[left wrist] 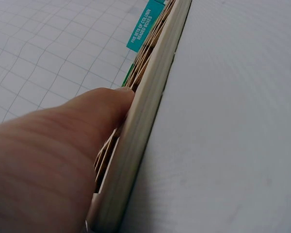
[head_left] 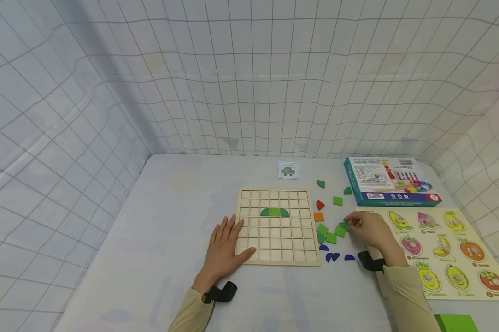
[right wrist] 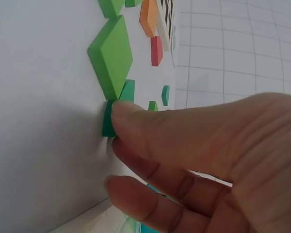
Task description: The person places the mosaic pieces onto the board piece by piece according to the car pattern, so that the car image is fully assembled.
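Observation:
A wooden grid board point(head_left: 278, 264) lies on the table, holding a light green square point(head_left: 275, 212) between two dark green quarter-circle pieces point(head_left: 265, 212). My left hand point(head_left: 224, 246) rests with fingers spread on the board's left side; its thumb point(left wrist: 114, 104) lies over the near rim. To the right of the board, my right hand point(head_left: 371, 230) pinches a dark green quarter-circle piece point(right wrist: 108, 121) between thumb and fingers, low at the tabletop. That piece is partly hidden by the thumb and sits against a light green square point(right wrist: 111, 58).
Loose pieces lie right of the board: light green squares point(head_left: 331, 238), an orange square point(head_left: 318, 217), a red piece point(head_left: 320, 204), blue half-circles point(head_left: 349, 257). A pattern card point(head_left: 288, 170) lies behind the board. A box point(head_left: 392, 182) and fruit puzzle board point(head_left: 429, 230) stand at right.

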Motion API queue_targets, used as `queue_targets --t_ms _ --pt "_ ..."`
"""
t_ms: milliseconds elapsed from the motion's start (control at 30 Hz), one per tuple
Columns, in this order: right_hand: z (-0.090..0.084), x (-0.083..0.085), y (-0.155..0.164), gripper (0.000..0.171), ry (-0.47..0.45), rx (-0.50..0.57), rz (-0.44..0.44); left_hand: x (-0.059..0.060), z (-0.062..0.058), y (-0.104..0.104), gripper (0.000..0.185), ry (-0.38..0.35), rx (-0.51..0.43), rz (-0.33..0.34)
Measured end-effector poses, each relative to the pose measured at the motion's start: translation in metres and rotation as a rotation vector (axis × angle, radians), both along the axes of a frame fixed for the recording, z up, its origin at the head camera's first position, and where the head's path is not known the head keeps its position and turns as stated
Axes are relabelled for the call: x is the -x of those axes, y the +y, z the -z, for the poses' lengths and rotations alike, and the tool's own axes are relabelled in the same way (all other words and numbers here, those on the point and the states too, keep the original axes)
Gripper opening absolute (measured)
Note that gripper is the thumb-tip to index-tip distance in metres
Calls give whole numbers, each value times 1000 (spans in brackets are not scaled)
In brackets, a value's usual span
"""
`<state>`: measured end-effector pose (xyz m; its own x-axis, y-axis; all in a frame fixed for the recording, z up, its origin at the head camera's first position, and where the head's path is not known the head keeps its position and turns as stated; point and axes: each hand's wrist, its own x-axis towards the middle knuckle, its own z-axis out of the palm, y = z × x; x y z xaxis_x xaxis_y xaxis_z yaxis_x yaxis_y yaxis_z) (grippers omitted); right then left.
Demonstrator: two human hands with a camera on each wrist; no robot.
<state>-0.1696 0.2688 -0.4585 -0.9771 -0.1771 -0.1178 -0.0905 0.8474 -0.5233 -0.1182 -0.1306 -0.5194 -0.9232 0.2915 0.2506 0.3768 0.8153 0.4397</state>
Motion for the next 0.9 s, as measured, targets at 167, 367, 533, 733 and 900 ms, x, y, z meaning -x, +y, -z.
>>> queue_targets --t_ms 167,367,533,733,900 --pt "2 3 1 18 -12 15 -3 0 1 -1 81 7 1 -1" --pt "3 7 0 19 -5 26 10 0 0 -1 81 -10 0 -3" --pt "5 11 -5 20 12 25 35 0 0 -1 81 0 -4 3" --pt "6 14 -8 19 -1 24 57 0 1 0 80 -1 -11 4" --pt "7 17 -7 18 -28 32 56 0 -1 0 81 -13 -8 0"
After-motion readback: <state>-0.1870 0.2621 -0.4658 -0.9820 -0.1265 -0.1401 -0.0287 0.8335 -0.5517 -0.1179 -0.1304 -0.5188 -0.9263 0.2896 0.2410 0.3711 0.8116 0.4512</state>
